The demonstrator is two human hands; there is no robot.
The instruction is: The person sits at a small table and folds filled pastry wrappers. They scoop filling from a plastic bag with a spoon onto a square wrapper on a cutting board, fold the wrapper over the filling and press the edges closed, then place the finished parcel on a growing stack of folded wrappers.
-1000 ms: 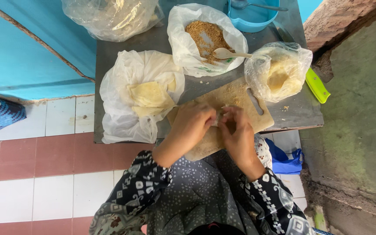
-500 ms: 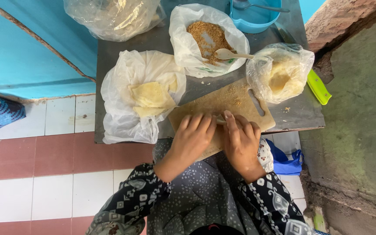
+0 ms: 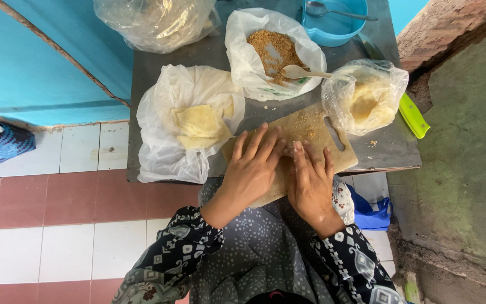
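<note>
whatever's under both flat hands on the cutting board (image 3: pixel 316 132) is hidden; top bag (image 3: pixel 156 22) cut off.

Grey metal table (image 3: pixel 198 53): wooden cutting board (image 3: pixel 310 126), four plastic bags, blue bowl (image 3: pixel 333 25), green-handled knife (image 3: pixel 413 115).

A single head-worn camera looks almost straight down, close over a grey metal table (image 3: pixel 198 53). The person's own lap fills the bottom edge, tiled floor (image 3: pixel 57 225) the left.

Both hands, left hand (image 3: pixel 252 169) and right hand (image 3: pixel 311 181), press flat, fingers spread, on the wooden cutting board (image 3: pixel 316 126) at the metal table's (image 3: pixel 164 62) near edge.
</note>
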